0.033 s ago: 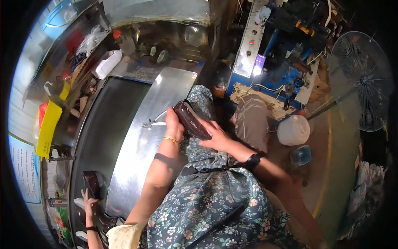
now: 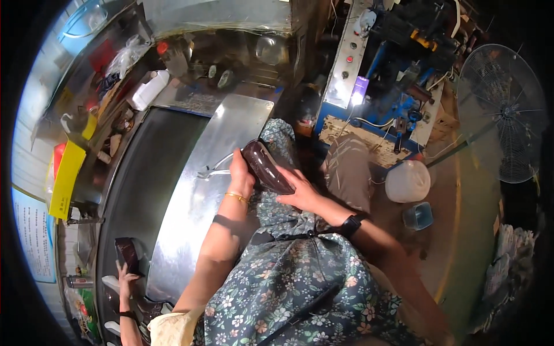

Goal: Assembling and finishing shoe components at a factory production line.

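A glossy dark brown shoe [image 2: 267,167] is held over my lap, toe and heel not clearly told apart. My left hand [image 2: 241,175] grips its upper left end from the side. My right hand [image 2: 298,190] closes on the lower right end, fingers lying along its side. Beside my left hand, over the metal plate [image 2: 196,184], a silvery pincer-like tool [image 2: 214,166] shows; whether that hand touches it is hidden.
Left of the plate runs a dark belt [image 2: 150,155]. Another person's hand [image 2: 125,279] reaches to a dark shoe [image 2: 126,254] there, near more shoes. A blue machine [image 2: 398,109], a white jug [image 2: 408,181], a blue container [image 2: 418,216] and a fan [image 2: 506,112] stand right.
The shoe has turned slightly in my hands, so more of its shiny surface faces up. On the belt, the other person's hand has shifted slightly and its fingers have changed pose.
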Motion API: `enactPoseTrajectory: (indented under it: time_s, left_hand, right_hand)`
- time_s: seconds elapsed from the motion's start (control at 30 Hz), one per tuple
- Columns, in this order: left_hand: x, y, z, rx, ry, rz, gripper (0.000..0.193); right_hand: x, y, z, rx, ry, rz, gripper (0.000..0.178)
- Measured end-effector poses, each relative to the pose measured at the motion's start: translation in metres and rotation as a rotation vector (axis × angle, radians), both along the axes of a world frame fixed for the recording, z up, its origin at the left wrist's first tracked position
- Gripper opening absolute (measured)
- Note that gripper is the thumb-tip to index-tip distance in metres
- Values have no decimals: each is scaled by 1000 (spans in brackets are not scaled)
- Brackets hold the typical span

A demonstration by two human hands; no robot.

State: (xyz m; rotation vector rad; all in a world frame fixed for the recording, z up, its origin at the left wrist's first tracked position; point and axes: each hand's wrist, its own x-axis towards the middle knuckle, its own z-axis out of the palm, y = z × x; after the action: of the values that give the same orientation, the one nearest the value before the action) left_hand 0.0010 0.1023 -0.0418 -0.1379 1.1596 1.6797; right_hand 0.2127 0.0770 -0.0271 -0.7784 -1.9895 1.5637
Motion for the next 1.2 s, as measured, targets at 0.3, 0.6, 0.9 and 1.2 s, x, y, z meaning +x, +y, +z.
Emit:
enactPoseTrajectory:
  time_s: [0.3,0.6,0.9,1.2]
  left_hand:
    - [18,-88,-45,9,1377,-311,22]
    - [26,-63,-11,2,1526,-412,22]
    - [37,-45,-9,-64,1581,-427,21]
    - [39,-39,-2,-79,1617,-430,19]
  right_hand:
    - [52,63,71,-301,434,-329,75]
    - [253,271,206,597,-28,-969,65]
    - [319,354,246,434,-721,-1234,74]
    - [288,353,253,586,-1190,-996,77]
